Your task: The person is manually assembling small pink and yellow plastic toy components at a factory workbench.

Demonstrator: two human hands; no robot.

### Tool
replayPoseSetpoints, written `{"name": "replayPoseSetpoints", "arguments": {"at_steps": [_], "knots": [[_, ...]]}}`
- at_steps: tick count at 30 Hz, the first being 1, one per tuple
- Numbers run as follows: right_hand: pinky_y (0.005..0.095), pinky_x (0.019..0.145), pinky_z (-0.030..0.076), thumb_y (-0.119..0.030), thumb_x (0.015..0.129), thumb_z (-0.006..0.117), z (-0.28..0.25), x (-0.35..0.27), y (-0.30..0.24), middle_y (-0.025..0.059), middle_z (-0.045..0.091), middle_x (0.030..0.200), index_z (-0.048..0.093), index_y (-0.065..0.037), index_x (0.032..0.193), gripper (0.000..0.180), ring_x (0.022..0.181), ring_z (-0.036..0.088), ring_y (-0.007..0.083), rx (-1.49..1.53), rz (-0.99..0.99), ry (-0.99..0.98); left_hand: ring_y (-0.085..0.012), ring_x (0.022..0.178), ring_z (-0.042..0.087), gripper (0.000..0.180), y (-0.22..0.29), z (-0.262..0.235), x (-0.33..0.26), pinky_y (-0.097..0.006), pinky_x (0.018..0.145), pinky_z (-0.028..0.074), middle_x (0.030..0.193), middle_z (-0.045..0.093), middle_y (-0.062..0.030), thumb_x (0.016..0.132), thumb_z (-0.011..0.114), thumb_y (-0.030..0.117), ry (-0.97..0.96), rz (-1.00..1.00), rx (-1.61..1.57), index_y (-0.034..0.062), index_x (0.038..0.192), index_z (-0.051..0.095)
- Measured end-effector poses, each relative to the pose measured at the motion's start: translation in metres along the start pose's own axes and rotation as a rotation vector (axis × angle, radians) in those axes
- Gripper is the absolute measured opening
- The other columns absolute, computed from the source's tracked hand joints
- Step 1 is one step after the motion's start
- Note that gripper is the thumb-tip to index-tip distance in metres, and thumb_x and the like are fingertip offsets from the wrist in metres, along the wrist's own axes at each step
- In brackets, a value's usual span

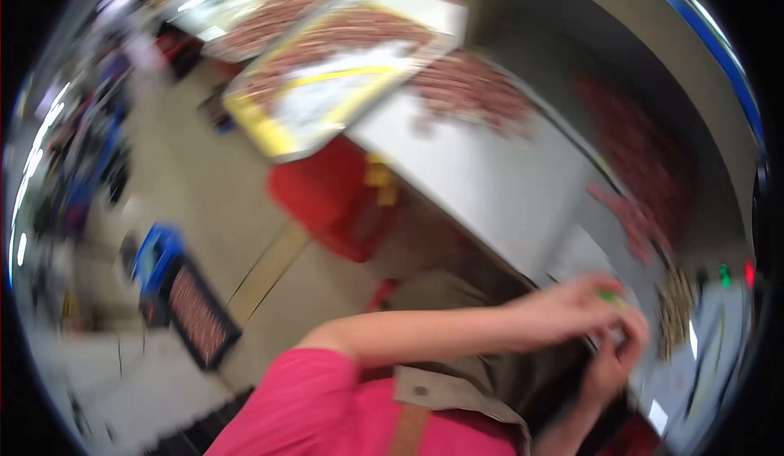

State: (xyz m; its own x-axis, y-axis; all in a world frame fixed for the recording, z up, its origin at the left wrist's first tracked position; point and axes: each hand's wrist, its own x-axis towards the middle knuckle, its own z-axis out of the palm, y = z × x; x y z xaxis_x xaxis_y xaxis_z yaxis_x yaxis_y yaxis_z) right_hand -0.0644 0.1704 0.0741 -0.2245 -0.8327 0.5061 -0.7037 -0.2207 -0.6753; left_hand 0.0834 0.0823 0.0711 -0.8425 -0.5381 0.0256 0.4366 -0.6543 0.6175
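My left hand [572, 309] reaches across my body to the right edge of the white table, its fingers bent in a pinch. By its fingertips shows a small green-and-yellow thing [608, 297], too blurred to name. Close against it, my right hand [614, 362] comes up from below with curled fingers meeting the left ones; what it grips, if anything, is hidden. Just beyond the hands lie loose reddish-brown pieces [633, 219], and a bundle of tan sticks [674, 313] lies to their right.
A heap of reddish-brown pieces [474, 93] lies on the white table [482, 182]. Farther left stands a yellow-edged tray [273, 133] of the same pieces. A grey bin-like housing [539, 15] rises behind. On the floor are a red stool [322, 195] and a dark crate [200, 313].
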Motion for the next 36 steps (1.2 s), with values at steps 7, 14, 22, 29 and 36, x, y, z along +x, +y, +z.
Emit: {"name": "replayPoseSetpoints", "arguments": {"at_steps": [7, 14, 22, 29, 36], "knots": [[0.0306, 0.08, 0.047, -0.005, 0.079, 0.069, -0.011, 0.012, -0.008, 0.0113, 0.059, 0.102, 0.058, -0.005, 0.102, 0.026, 0.091, 0.059, 0.0221, 0.22, 0.099, -0.023, -0.0137, 0.102, 0.055, 0.049, 0.008, 0.004, 0.007, -0.032, 0.09, 0.046, 0.106, 0.057, -0.0054, 0.096, 0.052, 0.02, 0.084, -0.166, -0.008, 0.0049, 0.137, 0.032], [0.029, 0.083, 0.047, -0.004, 0.084, 0.064, -0.034, 0.001, 0.001, 0.0095, 0.06, 0.103, 0.06, -0.003, 0.102, 0.019, 0.095, 0.06, 0.0192, 0.556, 0.363, -0.092, -0.0118, 0.094, 0.056, 0.051, -0.004, 0.009, 0.019, -0.03, 0.086, 0.047, 0.101, 0.057, -0.0031, 0.094, 0.056, 0.02, 0.033, -0.237, 0.125, 0.0053, 0.137, 0.032], [0.028, 0.082, 0.047, -0.001, 0.085, 0.062, -0.039, 0.001, 0.003, 0.0091, 0.062, 0.102, 0.062, -0.002, 0.097, 0.012, 0.093, 0.061, 0.017, 0.487, 0.324, -0.115, -0.0107, 0.092, 0.056, 0.047, -0.011, 0.005, 0.021, -0.029, 0.083, 0.047, 0.098, 0.057, -0.0014, 0.093, 0.057, 0.021, 0.028, -0.201, 0.245, 0.0055, 0.133, 0.037], [0.0283, 0.081, 0.048, -0.001, 0.085, 0.062, -0.027, 0.006, 0.0, 0.0089, 0.061, 0.1, 0.062, -0.003, 0.1, 0.016, 0.093, 0.061, 0.0181, 0.462, 0.335, -0.046, -0.0106, 0.092, 0.056, 0.041, -0.012, 0.011, 0.023, -0.027, 0.082, 0.047, 0.101, 0.059, -0.0023, 0.094, 0.055, 0.021, 0.16, -0.215, 0.116, 0.0058, 0.13, 0.041], [0.03, 0.081, 0.048, 0.001, 0.083, 0.062, -0.011, 0.014, -0.008, 0.0101, 0.06, 0.101, 0.061, -0.002, 0.1, 0.017, 0.091, 0.06, 0.022, 0.436, 0.311, -0.077, -0.0099, 0.09, 0.056, 0.036, -0.003, 0.005, 0.013, -0.025, 0.081, 0.046, 0.102, 0.059, -0.003, 0.096, 0.052, 0.02, 0.227, -0.089, 0.074, 0.0054, 0.128, 0.043]]}}
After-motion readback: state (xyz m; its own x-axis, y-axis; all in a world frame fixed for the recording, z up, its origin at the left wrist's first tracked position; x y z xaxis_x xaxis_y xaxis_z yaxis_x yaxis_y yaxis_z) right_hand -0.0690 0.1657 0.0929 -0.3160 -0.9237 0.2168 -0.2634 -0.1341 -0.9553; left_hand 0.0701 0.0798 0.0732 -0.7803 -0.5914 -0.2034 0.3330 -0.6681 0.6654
